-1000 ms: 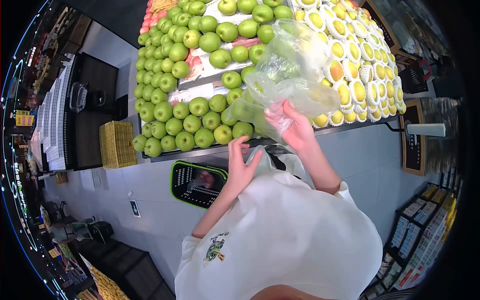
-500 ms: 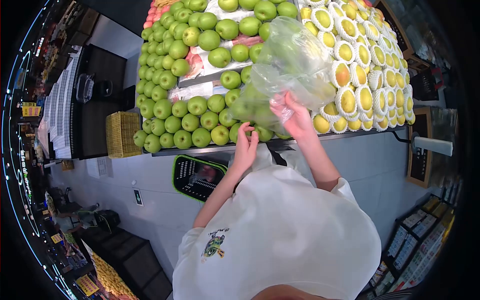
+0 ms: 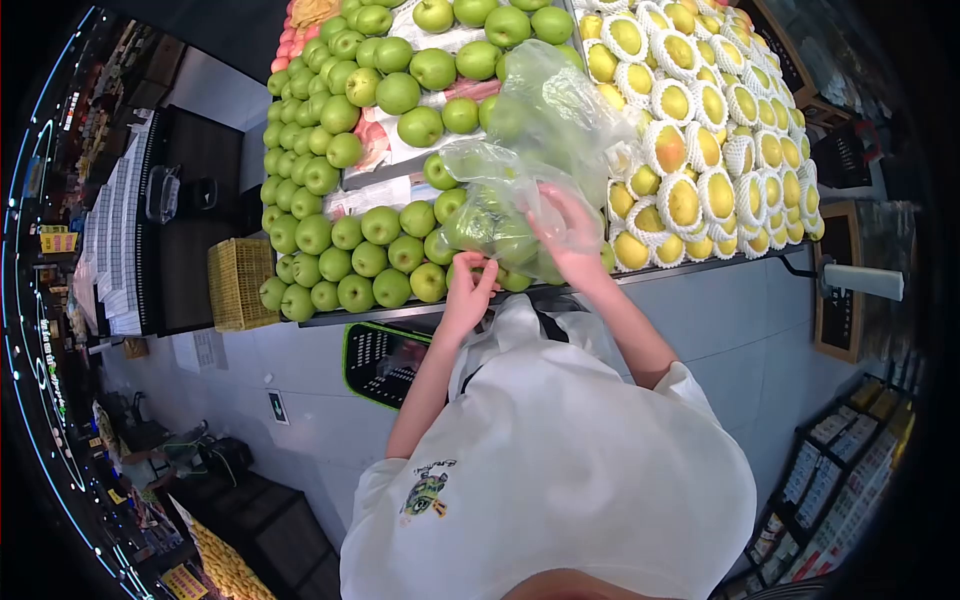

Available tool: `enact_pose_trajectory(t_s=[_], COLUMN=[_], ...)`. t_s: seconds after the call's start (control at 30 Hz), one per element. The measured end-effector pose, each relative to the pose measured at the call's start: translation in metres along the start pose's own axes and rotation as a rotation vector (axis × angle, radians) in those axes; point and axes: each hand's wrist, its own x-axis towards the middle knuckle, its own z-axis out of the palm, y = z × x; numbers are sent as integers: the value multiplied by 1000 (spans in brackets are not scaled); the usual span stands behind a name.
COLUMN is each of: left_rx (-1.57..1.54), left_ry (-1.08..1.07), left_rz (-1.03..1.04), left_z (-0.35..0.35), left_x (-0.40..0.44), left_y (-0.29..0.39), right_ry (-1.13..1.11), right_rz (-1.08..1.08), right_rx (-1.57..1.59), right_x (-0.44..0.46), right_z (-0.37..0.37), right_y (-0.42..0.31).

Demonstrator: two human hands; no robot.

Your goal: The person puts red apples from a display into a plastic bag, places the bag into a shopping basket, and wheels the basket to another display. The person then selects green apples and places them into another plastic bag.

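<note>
A clear plastic bag (image 3: 545,110) is spread over the green apples, its thin film showing the fruit through it. My right hand (image 3: 567,232) reaches into the bag's folds, with film over its fingers, which look stretched and apart. At the bag's lower left edge, my left hand (image 3: 470,290) has its thumb and fingertips pinched on the film. Green apples (image 3: 369,259) are stacked around and under the bag, several directly beside my left hand.
Yellow fruit in white foam nets (image 3: 683,203) is piled to the right. Newspaper (image 3: 385,193) shows between the apples. A black shopping basket with a green rim (image 3: 375,365) sits below the stand's edge, and a yellow woven basket (image 3: 240,285) is at the left.
My right hand has gone from pinching the bag to lying under its film, slightly lower and left. My left hand has moved slightly left and closed on the bag's edge.
</note>
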Motion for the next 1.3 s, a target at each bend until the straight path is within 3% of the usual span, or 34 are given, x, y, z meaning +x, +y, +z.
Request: enact_pose_trajectory(t_s=[0.07, 0.13, 0.17, 0.23, 0.3, 0.37, 0.57, 0.67, 0.8, 0.9, 1.07, 1.13, 1.17, 1.23, 1.3], left_rx=[65, 13, 11, -379, -299, -120, -48, 24, 49, 194, 292, 260, 255, 355, 365], left_ry=[-39, -5, -8, 117, 108, -17, -74, 26, 145, 305, 227, 530, 540, 471, 166], left_rz=[-7, 200, 202, 21, 107, 325, 432, 426, 418, 457, 319, 509, 503, 867, 955], left_z=[-17, -18, -14, -7, 1, 8, 12, -1, -21, -42, -60, -49, -44, -35, -21], left_x=[-3, -6, -7, -12, -16, -7, 10, 16, 35, 47, 42, 28, 21, 7, -3], left_y=[9, 13, 19, 45, 71, 81, 72, 78, 76, 58, 56, 83, 97, 125, 148], right_ry=[-92, -207, -205, -140, -150, -160, -187, 15, 78, 40, -125, -149, -83, -41, 174], right_rz=[-49, -83, -84, -241, -229, -217, -140, -120, -24, 8, -67, -122, -175, -231, -283], right_rx=[-148, -352, -356, -514, -534, -555, -489, -286, -227, -355, -550, -584, -570, -549, -275], right_x=[-11, -24, -30, -40, -44, -48, -41, -38, -45, -45, -42, -38, -36, -32, -25], right_z=[3, 11, 16, 24, 25, 25, 17, -1, -29, -40, -56, -59, -59, -56, -48], right_y=[-7, -12, -9, -3, -2, 1, -12, -5, 17, 3, -12, -22, -27, -32, -35])
